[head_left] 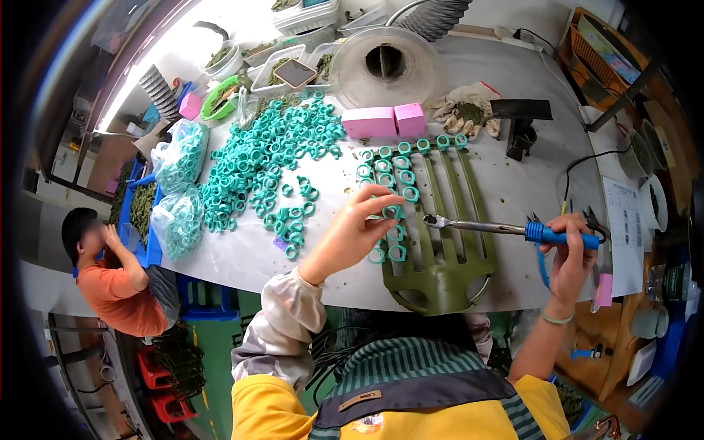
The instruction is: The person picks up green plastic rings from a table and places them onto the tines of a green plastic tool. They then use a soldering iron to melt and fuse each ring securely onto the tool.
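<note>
My right hand [570,257] is wrapped round the blue handle of a soldering iron [506,229]. Its metal shaft points left over an olive-green slotted rack [440,279], with the tip above the middle bars. Teal plastic rings [404,177] stand in rows along the rack's left bars, and several more sit across its far end. My left hand [357,229] reaches over the left rows, thumb and fingertips pinched at a teal ring [393,213]; the fingers partly cover it. Left of the rack spreads a big loose pile of the same rings [257,161].
Clear bags of rings [181,224] lie at the table's left. Pink blocks [368,122], a fume hood cone [381,70], a glove [469,106] and a black stand [521,128] are beyond the rack. Pliers [543,253] lie near my right hand. Another person [121,279] sits far left.
</note>
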Motion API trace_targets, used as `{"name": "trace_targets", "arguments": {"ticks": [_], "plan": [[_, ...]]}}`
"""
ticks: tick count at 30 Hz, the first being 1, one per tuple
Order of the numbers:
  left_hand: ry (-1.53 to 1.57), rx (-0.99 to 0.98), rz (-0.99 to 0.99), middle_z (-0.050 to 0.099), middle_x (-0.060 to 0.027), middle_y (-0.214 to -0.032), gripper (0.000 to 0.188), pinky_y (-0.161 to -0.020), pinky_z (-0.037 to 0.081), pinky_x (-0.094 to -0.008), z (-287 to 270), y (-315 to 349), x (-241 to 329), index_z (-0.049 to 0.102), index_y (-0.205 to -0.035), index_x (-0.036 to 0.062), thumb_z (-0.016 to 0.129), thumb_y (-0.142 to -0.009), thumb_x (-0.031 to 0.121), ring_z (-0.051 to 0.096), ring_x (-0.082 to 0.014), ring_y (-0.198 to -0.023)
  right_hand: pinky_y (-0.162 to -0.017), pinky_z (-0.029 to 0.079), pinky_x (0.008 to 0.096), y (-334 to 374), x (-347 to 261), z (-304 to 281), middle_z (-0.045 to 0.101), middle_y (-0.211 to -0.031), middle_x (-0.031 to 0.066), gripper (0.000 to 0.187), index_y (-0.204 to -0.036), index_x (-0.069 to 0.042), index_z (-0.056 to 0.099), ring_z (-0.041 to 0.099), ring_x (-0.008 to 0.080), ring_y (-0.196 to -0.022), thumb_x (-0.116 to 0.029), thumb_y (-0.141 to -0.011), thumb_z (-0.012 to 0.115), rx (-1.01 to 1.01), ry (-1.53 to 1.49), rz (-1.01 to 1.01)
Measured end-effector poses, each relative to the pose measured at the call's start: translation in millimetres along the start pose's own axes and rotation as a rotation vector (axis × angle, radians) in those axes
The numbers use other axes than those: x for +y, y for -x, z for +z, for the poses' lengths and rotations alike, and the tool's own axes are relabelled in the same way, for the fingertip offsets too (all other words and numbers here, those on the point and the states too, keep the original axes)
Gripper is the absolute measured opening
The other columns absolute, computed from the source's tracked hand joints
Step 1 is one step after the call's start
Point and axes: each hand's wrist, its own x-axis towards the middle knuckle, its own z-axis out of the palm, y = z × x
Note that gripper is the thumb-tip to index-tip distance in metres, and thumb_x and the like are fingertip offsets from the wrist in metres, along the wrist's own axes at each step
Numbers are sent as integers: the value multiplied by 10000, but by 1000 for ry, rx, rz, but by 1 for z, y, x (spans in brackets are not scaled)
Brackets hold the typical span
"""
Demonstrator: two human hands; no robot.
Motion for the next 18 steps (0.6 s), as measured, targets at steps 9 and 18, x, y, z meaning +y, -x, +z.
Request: {"name": "trace_targets", "arguments": {"ticks": [9, 18], "plan": [[-599, 79, 264, 653, -86, -1143, 330, -918, 470, -397, 35, -20, -20, 681, -1139, 61, 718, -813, 33, 578, -303, -1043, -535, 532, 263, 2, 18, 10, 652, -883, 109, 232, -858, 41, 653, 626, 159, -609, -136, -974, 558, 24, -33, 57], [-693, 48, 293, 649, -90, -1146, 335, -946, 459, -408, 35, -17, -16, 682, -1135, 49, 707, -802, 40, 568, -307, -1072, -509, 516, 258, 1, 9, 4, 633, -868, 105, 216, -840, 34, 647, 602, 144, -618, -121, -960, 557, -15, -23, 32]]}}
